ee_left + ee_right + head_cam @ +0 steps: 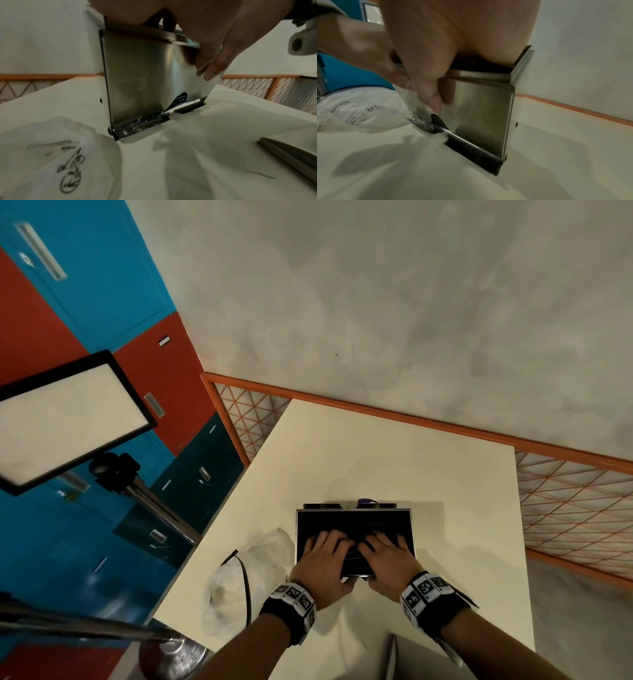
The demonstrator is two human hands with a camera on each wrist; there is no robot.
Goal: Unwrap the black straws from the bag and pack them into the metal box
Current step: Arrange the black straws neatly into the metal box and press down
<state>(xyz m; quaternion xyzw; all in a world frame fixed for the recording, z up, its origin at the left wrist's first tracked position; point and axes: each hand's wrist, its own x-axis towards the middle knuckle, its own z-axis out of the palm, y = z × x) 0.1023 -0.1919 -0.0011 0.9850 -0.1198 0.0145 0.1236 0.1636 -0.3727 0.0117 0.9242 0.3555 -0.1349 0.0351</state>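
The metal box (pixel 352 510) stands on the white table (pixel 376 457), packed with black straws (pixel 352 523). My left hand (pixel 327 546) and right hand (pixel 383 546) lie side by side on the straws, fingers spread and pressing down, thumbs hanging over the near wall. The left wrist view shows the box's steel front (pixel 142 81) with the right thumb (pixel 214 67) against it. In the right wrist view, black straw ends (pixel 438 121) show at a slot at the box's foot (pixel 481 115). The crumpled clear bag (pixel 236 587) lies left of the box.
A black cord (pixel 245 583) crosses the bag. A small purple thing (pixel 365 502) sits behind the box. A grey flat object (pixel 411 659) lies at the near table edge. A light panel on a stand (pixel 68 419) is off the table's left; orange mesh fencing (pixel 565 508) runs behind.
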